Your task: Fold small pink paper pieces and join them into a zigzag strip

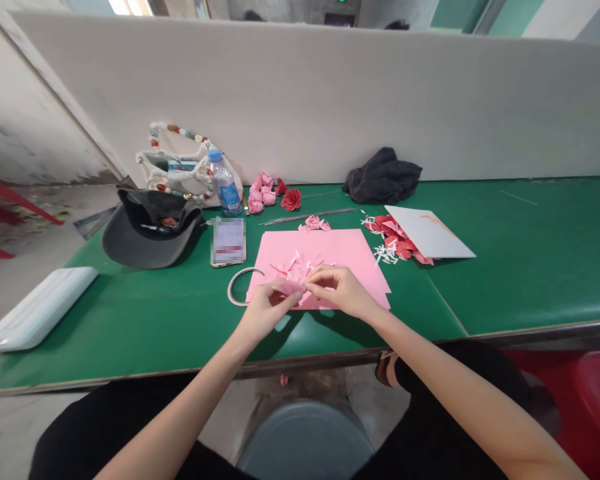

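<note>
Between the thumb and fingers of my left hand is a small folded piece of pink paper. My right hand pinches at the right end of that same piece; its fingertips hide the exact contact. Both hands are just above the near part of a stack of pink paper sheets. Cut pink paper scraps lie on the sheets right behind the fingers. A pale ring-shaped roll rests by the stack's left edge, close to my left hand. More pink paper petals sit at the stack's far edge.
On the green table are pink and red paper flowers, thin wires, a bottle, a phone, a cap and a bag. At right, a white card partly covers red scraps; a black cloth lies behind.
</note>
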`<state>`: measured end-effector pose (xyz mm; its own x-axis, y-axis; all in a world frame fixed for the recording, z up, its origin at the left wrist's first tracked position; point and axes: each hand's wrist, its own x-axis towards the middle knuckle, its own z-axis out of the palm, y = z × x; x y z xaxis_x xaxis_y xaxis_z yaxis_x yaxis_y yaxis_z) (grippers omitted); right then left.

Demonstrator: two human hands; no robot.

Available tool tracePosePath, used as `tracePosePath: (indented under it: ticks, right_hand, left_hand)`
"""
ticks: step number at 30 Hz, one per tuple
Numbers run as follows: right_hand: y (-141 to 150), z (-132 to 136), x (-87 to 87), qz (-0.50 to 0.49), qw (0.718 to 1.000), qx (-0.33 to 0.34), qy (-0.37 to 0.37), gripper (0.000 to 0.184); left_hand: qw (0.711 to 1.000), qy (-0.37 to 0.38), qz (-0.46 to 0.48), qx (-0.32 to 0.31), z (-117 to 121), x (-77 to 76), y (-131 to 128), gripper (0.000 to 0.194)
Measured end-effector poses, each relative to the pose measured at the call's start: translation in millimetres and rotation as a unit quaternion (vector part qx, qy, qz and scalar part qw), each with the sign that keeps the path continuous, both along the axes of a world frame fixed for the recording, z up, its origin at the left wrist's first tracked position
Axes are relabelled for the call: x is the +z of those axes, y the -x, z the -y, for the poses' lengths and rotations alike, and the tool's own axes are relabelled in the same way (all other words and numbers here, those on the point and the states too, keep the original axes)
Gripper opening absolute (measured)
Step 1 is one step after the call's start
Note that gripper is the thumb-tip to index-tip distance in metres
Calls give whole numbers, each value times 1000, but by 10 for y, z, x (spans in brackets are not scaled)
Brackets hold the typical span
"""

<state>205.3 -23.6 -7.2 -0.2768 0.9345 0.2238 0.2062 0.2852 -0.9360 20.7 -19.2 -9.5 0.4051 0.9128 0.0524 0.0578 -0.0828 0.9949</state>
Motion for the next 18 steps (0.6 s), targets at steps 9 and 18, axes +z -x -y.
tracePosePath:
  ticks: [9,18]
  right_hand:
    - [-39,-23,28,-18,999,19,40,20]
    - [-605,-264,165,108,979,-173,-32,22]
  left_hand:
    - [999,33,20,-3,15,50,3,23]
    - [994,101,30,-18,9,27,5,33]
